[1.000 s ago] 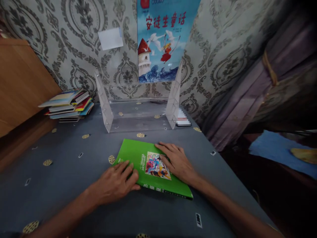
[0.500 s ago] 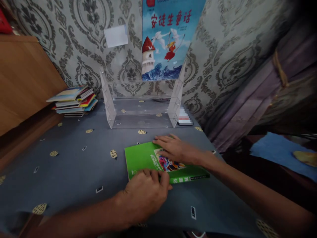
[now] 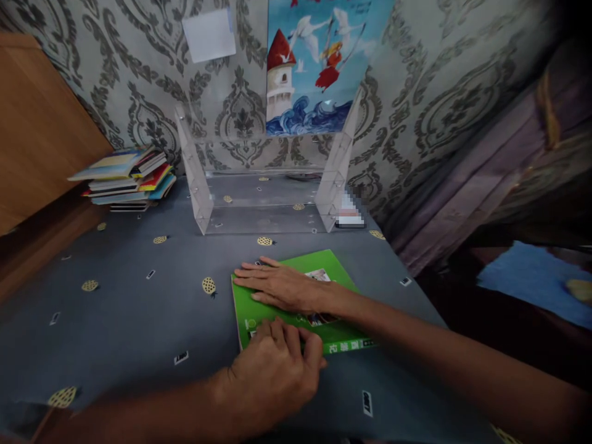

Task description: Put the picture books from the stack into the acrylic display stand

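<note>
A green paperback book [image 3: 340, 268] with a small colour picture and a lettered spine lies flat on the dark patterned tablecloth [image 3: 139, 314], spine towards me. My left hand [image 3: 277, 364] is closed at its near left part, fingers curled over the cover and thumb by the spine; the fingertips are partly hidden. Flat across the upper left of the cover lies my right hand [image 3: 287, 287], fingers stretched out and partly covering the picture. Behind the book stands a clear acrylic rack [image 3: 330, 191] with stepped side panels.
At the back left is an uneven stack of books [image 3: 129, 179] beside a wooden cabinet [image 3: 41, 123]. A blurred-out white item [image 3: 350, 216] sits right of the rack. Against the patterned wall are an illustrated poster [image 3: 314, 68] and a white card [image 3: 210, 37]. A tied curtain [image 3: 490, 179] hangs right.
My right hand has slid left over the cover, from the picture to the upper left corner. My left hand stays at the book's near side. The view has tilted down slightly.
</note>
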Action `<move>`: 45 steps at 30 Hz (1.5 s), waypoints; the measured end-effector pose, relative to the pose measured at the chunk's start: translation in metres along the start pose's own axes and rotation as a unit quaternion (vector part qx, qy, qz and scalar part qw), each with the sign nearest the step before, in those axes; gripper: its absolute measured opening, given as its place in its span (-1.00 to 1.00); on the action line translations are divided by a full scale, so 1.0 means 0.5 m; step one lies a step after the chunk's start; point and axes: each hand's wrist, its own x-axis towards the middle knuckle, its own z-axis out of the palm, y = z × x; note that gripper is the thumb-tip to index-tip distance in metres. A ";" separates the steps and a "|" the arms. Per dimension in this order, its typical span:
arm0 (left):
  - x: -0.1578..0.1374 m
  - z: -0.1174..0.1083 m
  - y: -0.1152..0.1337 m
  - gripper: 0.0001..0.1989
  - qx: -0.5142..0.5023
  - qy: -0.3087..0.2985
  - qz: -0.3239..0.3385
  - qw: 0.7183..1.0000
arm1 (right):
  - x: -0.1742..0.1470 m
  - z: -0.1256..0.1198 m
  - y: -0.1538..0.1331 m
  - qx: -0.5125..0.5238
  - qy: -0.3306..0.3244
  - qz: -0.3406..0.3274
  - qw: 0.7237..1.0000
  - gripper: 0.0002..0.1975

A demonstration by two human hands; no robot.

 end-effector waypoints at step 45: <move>-0.028 0.141 -0.201 -0.54 -0.301 -0.049 -0.099 0.947 | -0.207 0.054 0.039 -0.046 0.266 0.286 0.920 -0.51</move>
